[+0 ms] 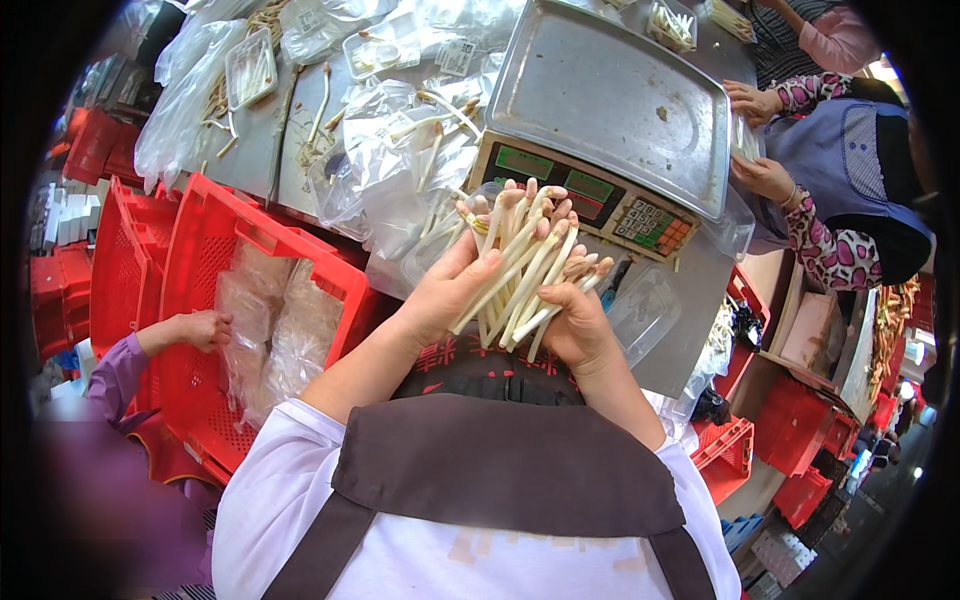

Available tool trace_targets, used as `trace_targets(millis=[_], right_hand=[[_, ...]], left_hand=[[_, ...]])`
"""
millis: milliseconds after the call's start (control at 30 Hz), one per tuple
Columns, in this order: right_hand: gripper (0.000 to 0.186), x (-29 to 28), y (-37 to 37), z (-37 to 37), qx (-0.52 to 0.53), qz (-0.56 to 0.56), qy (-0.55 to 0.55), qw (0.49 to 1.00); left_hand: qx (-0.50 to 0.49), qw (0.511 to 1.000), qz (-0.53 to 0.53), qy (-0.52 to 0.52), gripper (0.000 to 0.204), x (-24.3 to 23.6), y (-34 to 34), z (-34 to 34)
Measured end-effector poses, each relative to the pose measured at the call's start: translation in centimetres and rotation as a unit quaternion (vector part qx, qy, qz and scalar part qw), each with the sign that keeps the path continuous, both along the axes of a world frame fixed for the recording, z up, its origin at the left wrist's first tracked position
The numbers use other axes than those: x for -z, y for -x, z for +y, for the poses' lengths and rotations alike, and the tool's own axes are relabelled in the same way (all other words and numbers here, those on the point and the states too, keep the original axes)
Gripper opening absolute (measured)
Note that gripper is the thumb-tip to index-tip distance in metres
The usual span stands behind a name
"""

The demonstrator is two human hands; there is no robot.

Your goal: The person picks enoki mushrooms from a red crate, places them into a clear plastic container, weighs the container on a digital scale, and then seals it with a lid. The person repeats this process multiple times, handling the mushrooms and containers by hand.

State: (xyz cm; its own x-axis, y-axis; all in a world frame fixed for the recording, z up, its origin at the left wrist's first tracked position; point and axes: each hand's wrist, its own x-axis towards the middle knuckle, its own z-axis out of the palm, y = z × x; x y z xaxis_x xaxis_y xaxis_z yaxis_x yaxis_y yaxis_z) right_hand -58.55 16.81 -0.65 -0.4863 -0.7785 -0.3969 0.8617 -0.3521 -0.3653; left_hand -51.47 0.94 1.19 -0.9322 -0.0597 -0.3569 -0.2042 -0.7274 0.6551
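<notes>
A loose bunch of long-stemmed mushrooms (525, 270), with white stems and small pinkish-brown caps, is held in front of my chest. My left hand (448, 288) is closed around its left side, thumb lying over the stems. From the right, my right hand (580, 325) grips the same bunch with its thumb across the stems; its other fingers are mostly hidden. Just beyond the bunch stands a weighing scale (615, 120) with a bare metal pan and a keypad. A clear plastic tray (645, 315) lies beside my right hand.
Crumpled clear bags (385, 150) and loose mushrooms cover the table's left part, near a filled tray (250, 70). A co-worker's hand (205, 330) reaches into a red crate (200, 260) of bagged goods. Across the scale, another person's hands (762, 180) hold a clear pack.
</notes>
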Motion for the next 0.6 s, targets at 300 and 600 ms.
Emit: trace_targets(millis=[300,600], right_hand=[[0.041,-1.1,-0.7,-0.7,0.038,0.094,-0.11,0.989],[0.043,-1.0,-0.2,0.3,0.041,0.014,-0.075,0.996]], left_hand=[[0.004,0.994,0.043,0.097,0.073,0.8,0.1,0.8],[-0.032,0.995,0.0,-0.092,0.049,1.9,-0.8,0.2]])
